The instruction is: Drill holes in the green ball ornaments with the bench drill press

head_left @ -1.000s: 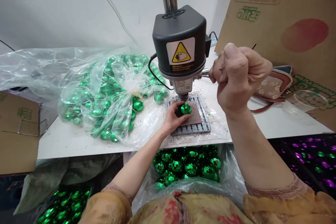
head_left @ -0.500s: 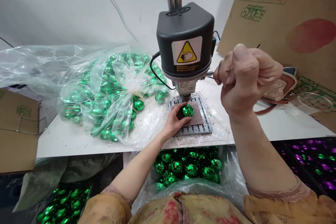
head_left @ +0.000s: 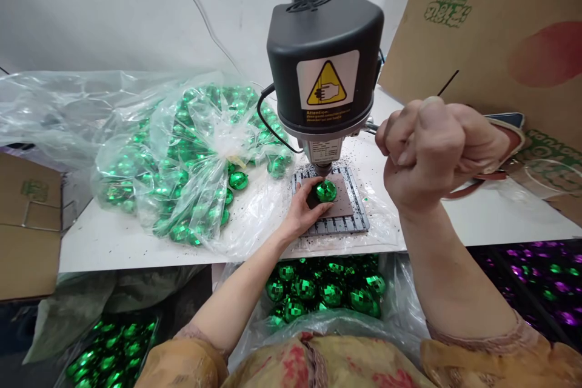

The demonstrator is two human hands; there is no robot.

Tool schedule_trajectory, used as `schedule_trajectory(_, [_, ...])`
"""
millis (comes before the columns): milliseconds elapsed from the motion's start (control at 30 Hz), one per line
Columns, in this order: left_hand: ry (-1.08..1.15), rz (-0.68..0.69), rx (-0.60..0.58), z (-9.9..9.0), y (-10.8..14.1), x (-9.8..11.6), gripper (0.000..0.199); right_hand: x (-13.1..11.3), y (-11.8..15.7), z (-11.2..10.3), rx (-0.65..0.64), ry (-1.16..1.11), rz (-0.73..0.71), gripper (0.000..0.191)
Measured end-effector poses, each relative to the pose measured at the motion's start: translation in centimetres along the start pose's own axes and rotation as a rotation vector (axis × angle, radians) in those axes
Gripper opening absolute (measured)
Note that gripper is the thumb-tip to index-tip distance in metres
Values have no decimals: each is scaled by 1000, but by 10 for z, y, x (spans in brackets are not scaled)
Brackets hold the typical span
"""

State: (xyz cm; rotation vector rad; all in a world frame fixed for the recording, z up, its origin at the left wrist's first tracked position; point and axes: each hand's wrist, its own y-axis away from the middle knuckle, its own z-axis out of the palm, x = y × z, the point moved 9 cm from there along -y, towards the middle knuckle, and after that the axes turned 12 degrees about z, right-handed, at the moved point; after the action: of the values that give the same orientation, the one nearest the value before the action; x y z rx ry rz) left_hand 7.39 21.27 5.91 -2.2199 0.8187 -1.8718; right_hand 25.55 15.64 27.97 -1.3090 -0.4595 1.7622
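My left hand lies on the base of a black bench drill press. Its thumb and fingers close round a shiny green faceted ball ornament, pinning it under the chuck. The ball rests on a flat brownish pad on the slotted metal base. Raised to the right of the drill head, my right hand is wrapped round the press's feed lever; most of the lever is hidden inside the fist. The drill tip and its contact with the ball cannot be made out.
A clear plastic bag of green balls lies left on the white table. Below the front edge is an open bag of green balls. Cardboard boxes stand at both sides. Dark crumbs litter the tabletop around the base.
My right hand has come down slightly with the lever, and more of a thin dark rod shows behind it. The view has shifted a little. My left hand and the ball stay in place.
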Motion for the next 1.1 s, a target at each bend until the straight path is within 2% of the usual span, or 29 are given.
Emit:
schedule_trajectory(300, [-37, 3, -14, 0, 0, 3, 57, -2, 10, -5, 56, -35, -141, 57])
schedule_trajectory(533, [5, -12, -9, 1, 1, -3, 57, 0, 19, -8, 28, 23, -197, 58])
schedule_trajectory(733, [6, -17, -7, 1, 2, -6, 58, 1, 22, -9, -17, -37, -291, 50])
schedule_trajectory(1100, [-30, 22, -8, 0, 1, -2, 58, 7, 35, -15, -46, -23, -301, 56])
